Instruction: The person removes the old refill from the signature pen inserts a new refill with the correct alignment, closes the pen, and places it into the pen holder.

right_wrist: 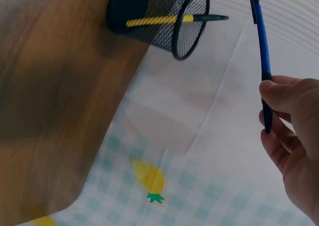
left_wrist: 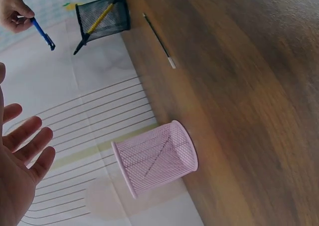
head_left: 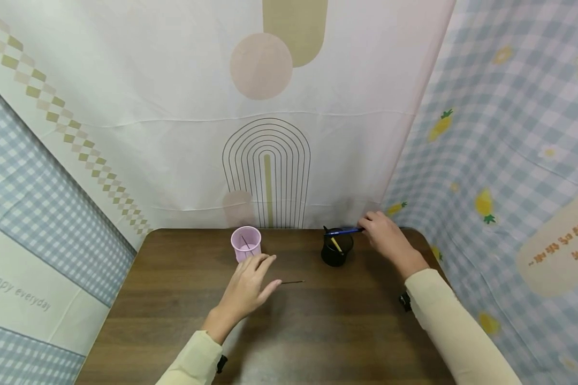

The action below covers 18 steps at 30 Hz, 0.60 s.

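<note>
My right hand (head_left: 385,235) pinches a blue pen (right_wrist: 263,46) near its dark end, between thumb and fingers. The pen is held above the rim of a black mesh pen cup (head_left: 332,258), to its right. Inside that cup leans a yellow pen with a dark end (right_wrist: 159,21), which sticks out past the rim. My left hand (head_left: 245,286) is empty, its fingers loosely spread just in front of a pink mesh cup (left_wrist: 149,161). A thin dark stick shows inside the pink cup. Between the cups, a thin pen refill with a white end (left_wrist: 159,42) lies on the table.
The brown wooden table (head_left: 347,331) meets a white patterned cloth (head_left: 188,160) at its back edge. Blue checked cloth (head_left: 534,214) hangs along the right side, and more checked cloth hangs on the left.
</note>
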Motion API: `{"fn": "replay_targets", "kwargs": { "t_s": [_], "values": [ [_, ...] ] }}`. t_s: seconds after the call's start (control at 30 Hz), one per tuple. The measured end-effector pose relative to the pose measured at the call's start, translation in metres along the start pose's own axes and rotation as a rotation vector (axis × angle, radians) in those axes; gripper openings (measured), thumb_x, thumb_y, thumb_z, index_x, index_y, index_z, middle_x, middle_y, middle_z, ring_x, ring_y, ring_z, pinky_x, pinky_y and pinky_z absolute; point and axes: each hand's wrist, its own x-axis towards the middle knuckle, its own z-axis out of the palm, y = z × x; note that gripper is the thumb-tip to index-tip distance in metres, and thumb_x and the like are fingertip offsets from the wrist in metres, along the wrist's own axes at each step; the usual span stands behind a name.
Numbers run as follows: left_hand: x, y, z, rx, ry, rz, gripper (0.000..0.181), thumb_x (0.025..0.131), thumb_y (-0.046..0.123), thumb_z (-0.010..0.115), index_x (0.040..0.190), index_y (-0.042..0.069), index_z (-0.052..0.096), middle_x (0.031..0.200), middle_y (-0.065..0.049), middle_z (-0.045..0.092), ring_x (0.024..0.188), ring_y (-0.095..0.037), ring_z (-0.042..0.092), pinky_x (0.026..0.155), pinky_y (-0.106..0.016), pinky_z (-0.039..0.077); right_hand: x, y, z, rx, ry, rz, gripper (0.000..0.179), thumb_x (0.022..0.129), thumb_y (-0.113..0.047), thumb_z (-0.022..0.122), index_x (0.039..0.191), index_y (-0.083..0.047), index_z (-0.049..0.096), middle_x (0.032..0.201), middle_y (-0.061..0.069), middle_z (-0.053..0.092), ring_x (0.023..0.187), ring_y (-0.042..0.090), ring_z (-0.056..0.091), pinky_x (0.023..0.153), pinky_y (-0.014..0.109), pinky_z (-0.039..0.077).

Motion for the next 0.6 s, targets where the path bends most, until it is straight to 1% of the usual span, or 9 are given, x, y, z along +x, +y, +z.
{"fn": "replay_targets", "kwargs": {
  "t_s": [0.13,0.27,0.37,0.5,0.6],
  "values": [
    [-0.004,-0.002,0.000,0.015,-0.020,-0.008,0.061,0.090,0.040,0.077,0.137,0.005,0.062,0.129,-0.015,0.064,0.115,-0.033,0.063,0.093,-0.047,0.052,0.002,0.004,0.002,-0.024,-0.045,0.026,0.016,0.088,-0.004,0.080,0.103,-0.007,0.074,0.102,0.010,0.068,0.091,0.030,0.062,0.081,0.042,0.055],
    [-0.009,-0.004,0.003,0.039,-0.018,0.007,0.064,0.088,0.040,0.078,0.138,0.004,0.062,0.131,-0.017,0.064,0.117,-0.035,0.064,0.091,-0.048,0.052,0.006,0.007,0.006,-0.030,-0.082,0.056,0.016,0.089,-0.004,0.079,0.104,-0.007,0.075,0.104,0.011,0.069,0.092,0.030,0.062,0.084,0.043,0.055],
    [-0.013,-0.006,0.005,0.049,-0.022,0.017,0.065,0.087,0.039,0.079,0.138,0.004,0.062,0.131,-0.018,0.064,0.117,-0.035,0.064,0.089,-0.049,0.053,0.009,0.010,0.011,-0.053,-0.105,0.057,0.016,0.089,-0.002,0.077,0.105,-0.007,0.076,0.104,0.012,0.069,0.091,0.030,0.063,0.082,0.043,0.055],
    [-0.017,-0.007,0.006,0.048,-0.028,0.014,0.065,0.088,0.040,0.079,0.139,0.004,0.061,0.131,-0.018,0.064,0.118,-0.035,0.063,0.089,-0.049,0.053,0.015,0.012,0.018,-0.097,-0.154,0.047,0.017,0.090,0.002,0.075,0.104,-0.008,0.077,0.102,0.012,0.069,0.089,0.030,0.062,0.081,0.044,0.056],
    [-0.019,-0.007,0.006,0.042,-0.024,0.011,0.065,0.088,0.039,0.079,0.139,0.004,0.061,0.132,-0.019,0.064,0.118,-0.036,0.064,0.090,-0.050,0.053,0.019,0.011,0.023,-0.108,-0.192,0.053,0.020,0.088,0.004,0.075,0.103,-0.009,0.077,0.101,0.011,0.068,0.090,0.031,0.062,0.080,0.045,0.056]
  ]
}}
